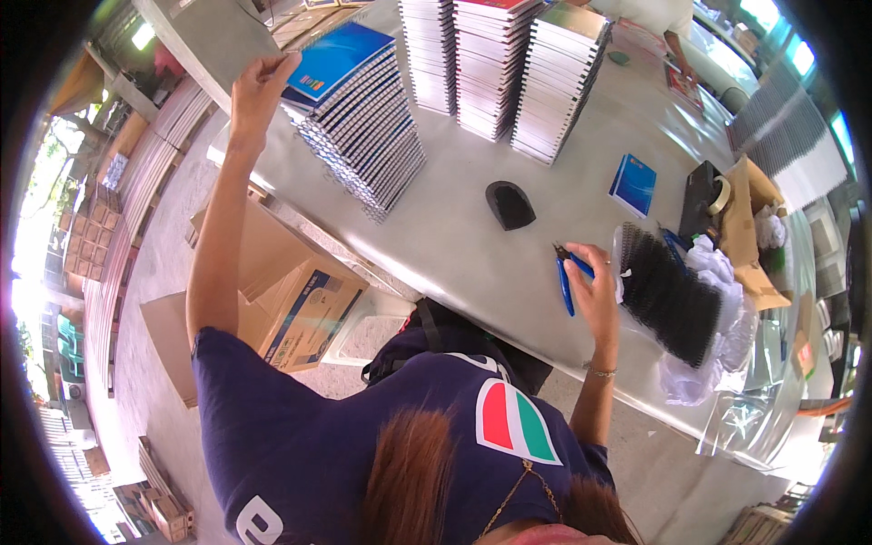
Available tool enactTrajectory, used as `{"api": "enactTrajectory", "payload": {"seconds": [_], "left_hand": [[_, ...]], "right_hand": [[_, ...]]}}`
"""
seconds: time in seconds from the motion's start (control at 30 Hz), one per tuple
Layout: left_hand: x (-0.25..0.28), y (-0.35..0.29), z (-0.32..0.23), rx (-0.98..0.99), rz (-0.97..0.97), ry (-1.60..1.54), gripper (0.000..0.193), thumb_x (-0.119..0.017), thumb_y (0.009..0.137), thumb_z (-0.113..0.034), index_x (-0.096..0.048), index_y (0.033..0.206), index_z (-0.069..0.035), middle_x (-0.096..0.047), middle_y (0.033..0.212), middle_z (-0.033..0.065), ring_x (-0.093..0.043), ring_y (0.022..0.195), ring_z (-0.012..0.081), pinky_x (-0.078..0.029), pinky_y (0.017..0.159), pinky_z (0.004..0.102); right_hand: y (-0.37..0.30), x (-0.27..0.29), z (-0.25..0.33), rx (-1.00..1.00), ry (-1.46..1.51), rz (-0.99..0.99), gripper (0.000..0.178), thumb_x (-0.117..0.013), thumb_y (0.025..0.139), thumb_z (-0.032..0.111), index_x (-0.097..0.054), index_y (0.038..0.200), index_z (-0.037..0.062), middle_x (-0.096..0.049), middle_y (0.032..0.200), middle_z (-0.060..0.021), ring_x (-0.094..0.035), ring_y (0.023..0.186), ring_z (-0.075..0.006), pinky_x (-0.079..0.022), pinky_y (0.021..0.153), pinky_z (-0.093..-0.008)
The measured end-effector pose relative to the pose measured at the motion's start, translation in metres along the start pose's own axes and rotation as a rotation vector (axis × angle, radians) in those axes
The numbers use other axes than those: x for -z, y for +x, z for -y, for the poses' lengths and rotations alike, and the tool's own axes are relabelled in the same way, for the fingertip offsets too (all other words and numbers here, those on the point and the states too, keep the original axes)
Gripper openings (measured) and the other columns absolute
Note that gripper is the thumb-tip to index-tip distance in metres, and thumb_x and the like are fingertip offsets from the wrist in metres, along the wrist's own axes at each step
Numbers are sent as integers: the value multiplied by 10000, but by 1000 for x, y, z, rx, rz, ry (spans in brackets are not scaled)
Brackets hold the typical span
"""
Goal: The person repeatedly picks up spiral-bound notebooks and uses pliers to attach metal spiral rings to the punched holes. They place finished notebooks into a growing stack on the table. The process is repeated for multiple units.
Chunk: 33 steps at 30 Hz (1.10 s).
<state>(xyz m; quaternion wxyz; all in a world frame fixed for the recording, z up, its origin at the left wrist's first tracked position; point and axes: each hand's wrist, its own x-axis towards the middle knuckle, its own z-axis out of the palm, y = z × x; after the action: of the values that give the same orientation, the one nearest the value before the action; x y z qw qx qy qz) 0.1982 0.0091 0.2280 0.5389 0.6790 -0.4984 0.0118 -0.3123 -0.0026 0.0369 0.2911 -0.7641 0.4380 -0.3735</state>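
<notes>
At the table's left edge stands a tall stack of spiral-bound notebooks (368, 145). My left hand (257, 100) is at its top, fingers pinched on the corner of the uppermost blue notebook (343, 60). In my right hand (595, 292), over the near part of the table, is a pair of cutting pliers (565, 283) with blue handles and a dark head. Right beside that hand lies a bundle of black spiral binding coils (672, 295) in clear plastic. A flat black piece with one rounded end (510, 206) rests between my hands.
Several tall notebook stacks (490, 73) stand at the back of the grey table (454, 236). One blue notebook (633, 185) lies to the right, near an open cardboard box (754, 236) and a tape roll (719, 195). Below left is another open carton (313, 309). Another person's hand (679, 54) shows far right.
</notes>
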Motion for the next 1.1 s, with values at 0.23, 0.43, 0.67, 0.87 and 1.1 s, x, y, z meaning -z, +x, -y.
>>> {"api": "enactTrajectory", "payload": {"seconds": [0.23,0.43,0.67,0.87,1.1], "left_hand": [[-8,-3,-28,-118,308,256,813,-631,856,-663,-494,1436,-110,-520,1409,205,-450,1350,335,-334,1128,460],[3,-8,-40,-116,558,405,890,-725,784,-649,-445,1432,-107,-478,1387,230,-482,1303,352,-405,1079,445],[-1,-9,-40,-183,557,388,833,-759,775,-612,-468,1356,-90,-525,1321,218,-563,1194,334,-476,994,429],[13,-13,-50,-219,499,483,833,-707,811,-628,-450,1409,-109,-505,1387,209,-502,1280,358,-395,1072,492],[-45,-29,-125,-745,91,373,636,-720,879,-425,-525,1394,-107,-452,1469,147,-433,1358,345,-331,1137,470]], "right_hand": [[49,58,-29,-107,-3,-77,225,-648,934,162,-662,1107,19,-669,1088,-163,-604,1025,-315,-471,908,-414],[137,96,-86,-205,-468,-138,394,-671,896,289,-623,1189,30,-671,1149,-223,-601,1086,-414,-470,934,-467],[181,114,-192,-495,-779,28,660,-705,892,375,-472,1372,-15,-628,1182,-197,-645,1005,-279,-553,836,-387],[175,93,-183,-695,-370,105,697,-802,810,355,-509,1318,-22,-672,993,-142,-666,713,-209,-567,560,-309],[148,120,-182,-363,-768,-325,404,-823,691,234,-696,986,-10,-713,927,-223,-699,853,-378,-539,742,-440]]}}
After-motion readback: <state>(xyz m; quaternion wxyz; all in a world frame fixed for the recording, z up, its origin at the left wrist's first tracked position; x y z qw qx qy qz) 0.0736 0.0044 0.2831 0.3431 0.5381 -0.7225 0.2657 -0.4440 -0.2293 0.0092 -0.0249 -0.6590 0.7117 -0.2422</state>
